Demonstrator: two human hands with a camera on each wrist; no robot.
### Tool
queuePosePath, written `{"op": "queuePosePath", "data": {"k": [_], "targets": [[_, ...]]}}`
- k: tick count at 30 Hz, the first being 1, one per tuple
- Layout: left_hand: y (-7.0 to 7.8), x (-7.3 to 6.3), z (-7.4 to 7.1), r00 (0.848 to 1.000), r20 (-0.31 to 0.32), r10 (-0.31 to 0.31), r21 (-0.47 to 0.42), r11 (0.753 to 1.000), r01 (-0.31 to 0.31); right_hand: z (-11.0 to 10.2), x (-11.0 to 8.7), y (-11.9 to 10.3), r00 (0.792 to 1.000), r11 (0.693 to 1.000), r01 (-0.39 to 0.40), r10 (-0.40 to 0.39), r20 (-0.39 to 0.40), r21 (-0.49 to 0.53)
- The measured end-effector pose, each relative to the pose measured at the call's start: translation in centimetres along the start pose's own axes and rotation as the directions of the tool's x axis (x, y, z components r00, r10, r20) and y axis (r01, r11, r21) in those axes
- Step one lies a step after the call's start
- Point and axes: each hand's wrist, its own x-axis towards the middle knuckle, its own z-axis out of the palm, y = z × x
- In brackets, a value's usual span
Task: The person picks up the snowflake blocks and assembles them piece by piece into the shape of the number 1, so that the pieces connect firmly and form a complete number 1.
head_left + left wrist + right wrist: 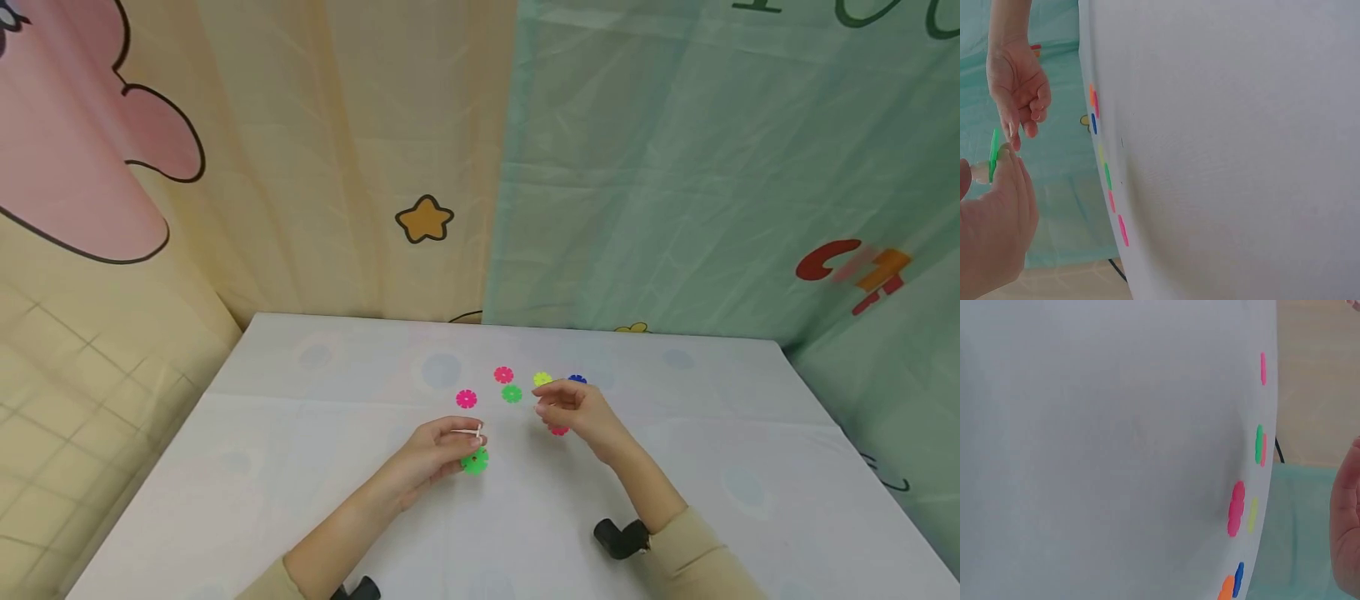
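My left hand [438, 450] holds a green notched disc [475, 462], shaped like a flower, at its fingertips above the table. A thin white piece [478, 431] shows between the thumb and fingers, just over the disc. Seen from the left wrist, the same green disc [994, 156] stands on edge between thumb and fingers. To the right, my right hand [581, 414] hovers with loosely bent fingers, thumb and forefinger apart. Nothing shows between them. Below that hand lies a red-pink disc [559, 431], partly covered by it.
Across the table [300, 467] lie more notched discs: a pink one [467, 399], another pink disc [503, 375], a green one [512, 394], a yellow one [542, 379] and a blue one [577, 378]. An orange disc [1226, 588] shows beside the blue. Printed curtains [637, 167] hang behind.
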Motion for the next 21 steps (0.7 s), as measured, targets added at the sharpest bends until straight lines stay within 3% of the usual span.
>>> {"op": "queuePosePath", "data": {"k": [12, 21], "targets": [[0.0, -0.1, -0.1, 1.0, 0.004, -0.004, -0.009, 1.0, 0.004, -2.9, 0.2, 1.9, 0.986, 0.989, -0.137, 0.131, -0.106, -0.049], [-0.1, 0.0, -0.2, 1.0, 0.01, -0.006, -0.01, 1.0, 0.006, -3.2, 0.3, 2.4, 0.978, 0.963, -0.204, 0.19, -0.089, -0.178]]}}
